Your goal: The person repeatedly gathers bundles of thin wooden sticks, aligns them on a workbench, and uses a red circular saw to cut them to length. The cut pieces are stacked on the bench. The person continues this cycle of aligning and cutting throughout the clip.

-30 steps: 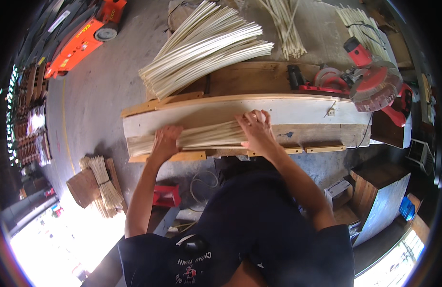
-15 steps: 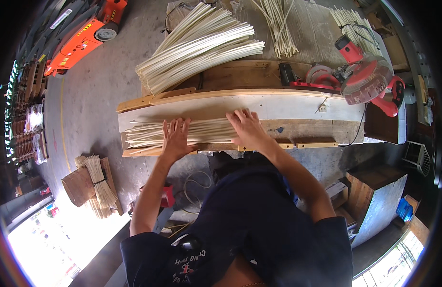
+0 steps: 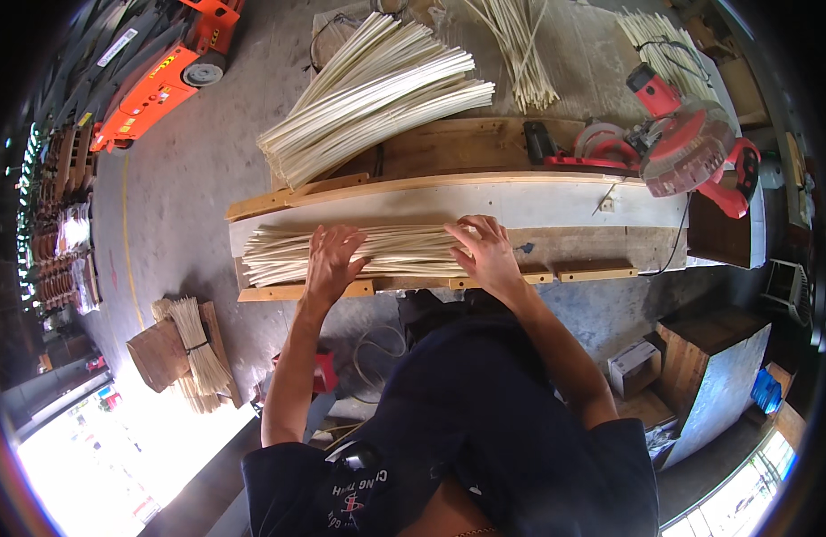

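A bundle of thin pale sticks [image 3: 400, 251] lies lengthwise on the wooden workbench in front of me, its left ends uneven. My left hand [image 3: 331, 261] is over the left half, fingers on the far side and thumb on the near side, clasping it. At the right end of the bundle, my right hand [image 3: 489, 255] spans the sticks the same way, thumb toward the left hand. The parts of the fingers pressed against the sticks are partly hidden. Low wooden strips [image 3: 307, 292] edge the bench on my side.
Beyond the bench lies a big pile of similar sticks [image 3: 377, 94], with looser sticks [image 3: 518, 54] farther back. A red miter saw [image 3: 686, 148] stands at the right. A tied bundle [image 3: 198, 345] rests on boards at lower left. An orange lift machine [image 3: 158, 89] stands far left.
The sticks under my hands have drawn together into a thicker, tighter bundle. My hands have gone from lying spread on them to curling round them. The whole view has shifted slightly.
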### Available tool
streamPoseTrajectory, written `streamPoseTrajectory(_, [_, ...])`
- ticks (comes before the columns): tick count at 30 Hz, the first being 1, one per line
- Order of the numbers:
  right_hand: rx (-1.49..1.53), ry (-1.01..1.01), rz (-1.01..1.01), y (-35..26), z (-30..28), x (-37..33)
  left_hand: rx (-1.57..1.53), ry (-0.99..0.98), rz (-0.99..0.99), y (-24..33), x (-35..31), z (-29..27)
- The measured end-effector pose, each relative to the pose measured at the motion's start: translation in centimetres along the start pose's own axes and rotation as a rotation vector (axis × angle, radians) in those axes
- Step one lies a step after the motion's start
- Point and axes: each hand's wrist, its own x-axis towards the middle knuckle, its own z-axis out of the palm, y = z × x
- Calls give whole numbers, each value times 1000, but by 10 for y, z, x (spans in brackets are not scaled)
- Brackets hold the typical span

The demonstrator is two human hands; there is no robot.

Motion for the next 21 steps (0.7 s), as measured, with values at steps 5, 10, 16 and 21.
streamPoseTrajectory(5, [-52, 109, -20, 4, 3, 5, 87, 127, 97, 7, -4, 6])
streamPoseTrajectory(10, [-17, 123, -34, 6, -2, 3, 59, 190, 86, 11, -3, 5])
streamPoseTrajectory(16, [44, 195, 31, 10, -12, 2, -73, 139, 83, 8, 30, -10])
streamPoseTrajectory(21, [108, 171, 88, 6, -18, 11, -9, -94, -39, -15, 62, 7])
